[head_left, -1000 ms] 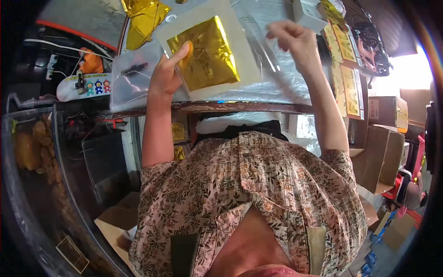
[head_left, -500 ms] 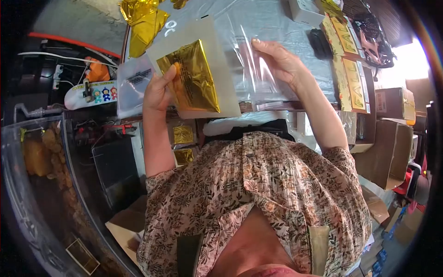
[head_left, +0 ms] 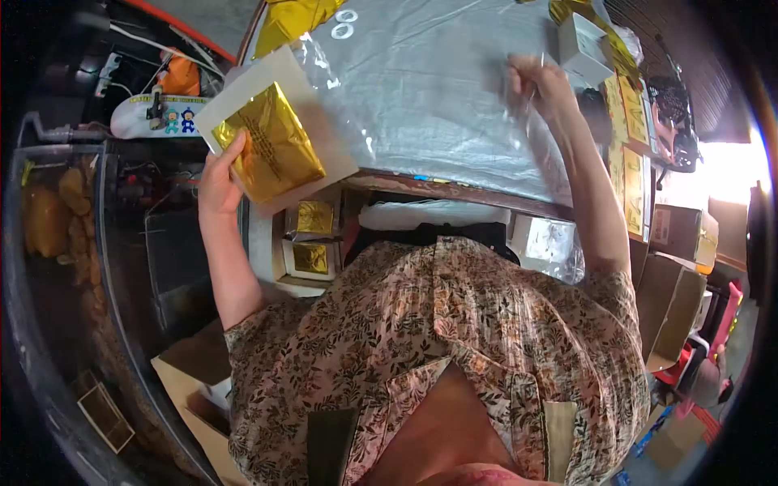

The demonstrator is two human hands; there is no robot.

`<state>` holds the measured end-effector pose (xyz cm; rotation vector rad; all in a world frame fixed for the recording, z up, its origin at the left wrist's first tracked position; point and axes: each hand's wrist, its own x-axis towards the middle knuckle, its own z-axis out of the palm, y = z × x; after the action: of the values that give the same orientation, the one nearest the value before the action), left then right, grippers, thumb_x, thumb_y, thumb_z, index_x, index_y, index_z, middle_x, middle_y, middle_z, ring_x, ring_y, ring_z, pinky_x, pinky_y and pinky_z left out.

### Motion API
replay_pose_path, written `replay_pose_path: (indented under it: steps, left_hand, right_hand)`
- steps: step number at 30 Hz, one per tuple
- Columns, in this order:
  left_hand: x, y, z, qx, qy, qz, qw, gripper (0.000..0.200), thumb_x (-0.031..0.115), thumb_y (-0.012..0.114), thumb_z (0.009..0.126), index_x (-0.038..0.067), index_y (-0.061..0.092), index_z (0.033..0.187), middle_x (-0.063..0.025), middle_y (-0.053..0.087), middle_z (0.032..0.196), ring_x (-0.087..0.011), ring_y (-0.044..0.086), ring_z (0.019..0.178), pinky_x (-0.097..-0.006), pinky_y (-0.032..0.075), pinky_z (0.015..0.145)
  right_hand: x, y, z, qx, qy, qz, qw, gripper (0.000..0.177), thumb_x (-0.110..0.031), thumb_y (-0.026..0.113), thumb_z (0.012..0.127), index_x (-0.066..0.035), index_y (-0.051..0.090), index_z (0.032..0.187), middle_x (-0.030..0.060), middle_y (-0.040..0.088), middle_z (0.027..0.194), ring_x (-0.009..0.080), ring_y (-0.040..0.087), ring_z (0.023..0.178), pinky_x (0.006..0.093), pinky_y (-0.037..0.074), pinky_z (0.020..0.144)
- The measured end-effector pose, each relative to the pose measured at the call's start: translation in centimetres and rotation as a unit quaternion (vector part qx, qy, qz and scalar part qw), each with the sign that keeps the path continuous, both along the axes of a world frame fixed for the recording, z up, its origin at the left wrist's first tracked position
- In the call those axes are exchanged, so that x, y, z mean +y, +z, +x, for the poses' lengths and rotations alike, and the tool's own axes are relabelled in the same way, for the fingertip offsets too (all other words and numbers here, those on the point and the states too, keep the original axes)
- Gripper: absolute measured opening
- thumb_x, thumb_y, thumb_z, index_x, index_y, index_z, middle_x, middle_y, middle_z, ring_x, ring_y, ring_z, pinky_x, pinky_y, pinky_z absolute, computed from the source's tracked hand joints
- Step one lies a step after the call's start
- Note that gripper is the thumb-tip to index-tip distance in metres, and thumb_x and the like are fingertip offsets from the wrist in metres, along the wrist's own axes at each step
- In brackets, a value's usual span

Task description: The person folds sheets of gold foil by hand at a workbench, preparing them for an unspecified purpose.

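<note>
Currently, left hand [head_left: 217, 182] grip clamps white square card [head_left: 235, 97] bearing gold foil packet [head_left: 275, 154], left of bench [head_left: 421, 97]; right hand [head_left: 541, 81] grip pinches clear plastic bag [head_left: 525, 121].

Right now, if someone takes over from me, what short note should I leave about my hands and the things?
Left hand: grips the white card with the gold foil packet on it, beside the table edge.
Right hand: pinches a clear plastic bag over the table.
Done: packet sits on card.
Left: card is not yet inside the bag.
</note>
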<state>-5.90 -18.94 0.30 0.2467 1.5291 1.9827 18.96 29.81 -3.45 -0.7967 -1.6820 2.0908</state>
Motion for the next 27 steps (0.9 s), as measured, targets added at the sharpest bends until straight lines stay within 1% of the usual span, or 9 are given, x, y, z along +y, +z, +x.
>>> replay_pose_path:
  steps: [2, 4, 9, 14, 17, 21, 23, 24, 27]
  left_hand:
    - [-0.4, -1.0, 0.0, -0.009, 0.016, 0.012, 1.000, 0.045, 0.009, 0.065, 0.101, 0.002, 0.053, 0.144, -0.0095, 0.063, 0.136, -0.0222, 0.061, 0.126, -0.0396, 0.050, 0.106]
    - [0.4, -1.4, 1.4, -0.067, 0.039, 0.091, 0.993, 0.046, 0.010, 0.064, 0.102, 0.003, 0.052, 0.146, -0.0092, 0.062, 0.138, -0.0232, 0.060, 0.127, -0.0408, 0.049, 0.107]
    - [1.6, -1.5, 3.6, -0.089, 0.016, 0.176, 0.980, 0.045, 0.013, 0.058, 0.105, 0.004, 0.049, 0.148, -0.0092, 0.058, 0.145, -0.0245, 0.059, 0.129, -0.0427, 0.049, 0.109]
    - [-0.9, -4.8, 2.1, -0.185, -0.103, 0.409, 0.888, 0.034, 0.015, 0.052, 0.108, 0.002, 0.060, 0.138, -0.0129, 0.067, 0.133, -0.0275, 0.062, 0.126, -0.0453, 0.048, 0.110]
    - [-3.7, -3.9, 4.0, -0.093, -0.050, 0.409, 0.906, 0.037, 0.021, 0.046, 0.110, 0.000, 0.059, 0.138, -0.0155, 0.065, 0.137, -0.0301, 0.058, 0.131, -0.0476, 0.044, 0.115]
    - [-6.0, -1.8, 5.0, -0.140, -0.141, 0.562, 0.803, 0.050, 0.023, 0.044, 0.110, -0.001, 0.041, 0.154, -0.0192, 0.048, 0.155, -0.0328, 0.048, 0.142, -0.0479, 0.035, 0.122]
    - [-6.9, -1.6, 5.5, -0.136, -0.062, 0.498, 0.854, 0.048, 0.023, 0.045, 0.110, -0.001, 0.045, 0.151, -0.0176, 0.052, 0.152, -0.0318, 0.050, 0.140, -0.0473, 0.036, 0.121]
    - [-7.0, -1.9, 5.8, -0.061, 0.028, 0.401, 0.914, 0.044, 0.022, 0.048, 0.110, -0.001, 0.050, 0.147, -0.0162, 0.058, 0.147, -0.0296, 0.053, 0.136, -0.0462, 0.039, 0.118]
    - [-6.8, -4.6, 5.2, -0.068, 0.124, 0.300, 0.944, 0.042, 0.026, 0.050, 0.109, 0.003, 0.055, 0.144, -0.0121, 0.060, 0.142, -0.0282, 0.055, 0.132, -0.0466, 0.041, 0.114]
  right_hand:
    - [1.0, 0.4, -4.0, 0.016, 0.062, -0.008, 0.998, 0.013, -0.012, 0.071, 0.097, 0.000, 0.069, 0.095, 0.0046, 0.066, 0.078, 0.0138, 0.060, 0.062, 0.0246, 0.053, 0.062]
    - [1.7, -0.9, -9.0, 0.101, -0.059, -0.147, 0.982, 0.016, -0.006, 0.069, 0.094, 0.000, 0.065, 0.081, 0.0065, 0.064, 0.074, 0.0161, 0.062, 0.063, 0.0284, 0.050, 0.055]
    - [2.9, -4.1, -19.0, 0.199, -0.042, -0.250, 0.946, 0.014, -0.010, 0.070, 0.097, -0.001, 0.065, 0.088, 0.0066, 0.065, 0.075, 0.0163, 0.065, 0.066, 0.0273, 0.054, 0.054]
    - [2.1, -9.1, -26.5, 0.169, 0.001, -0.378, 0.910, 0.012, -0.011, 0.071, 0.098, -0.002, 0.065, 0.091, 0.0067, 0.066, 0.076, 0.0165, 0.066, 0.066, 0.0276, 0.057, 0.055]
    - [-3.0, -10.2, -29.1, 0.190, 0.043, -0.425, 0.884, 0.013, -0.013, 0.070, 0.098, -0.003, 0.066, 0.091, 0.0066, 0.067, 0.077, 0.0171, 0.066, 0.066, 0.0285, 0.060, 0.058]
    - [-14.8, -2.1, -25.5, 0.193, 0.114, -0.382, 0.897, 0.018, -0.015, 0.072, 0.098, -0.004, 0.066, 0.086, 0.0045, 0.066, 0.074, 0.0132, 0.064, 0.064, 0.0259, 0.052, 0.055]
    - [-18.4, -2.2, -26.8, 0.167, 0.149, -0.373, 0.901, 0.016, -0.011, 0.074, 0.095, -0.003, 0.065, 0.085, 0.0058, 0.066, 0.071, 0.0136, 0.063, 0.059, 0.0278, 0.050, 0.048]
    - [-20.7, -1.7, -26.5, 0.104, 0.102, -0.286, 0.947, 0.015, -0.009, 0.076, 0.093, -0.002, 0.065, 0.085, 0.0066, 0.066, 0.070, 0.0139, 0.061, 0.056, 0.0276, 0.049, 0.047]
    - [-23.0, -2.8, -27.1, 0.004, 0.023, -0.064, 0.998, 0.014, -0.004, 0.078, 0.088, 0.000, 0.065, 0.085, 0.0084, 0.066, 0.071, 0.0147, 0.059, 0.053, 0.0277, 0.048, 0.046]
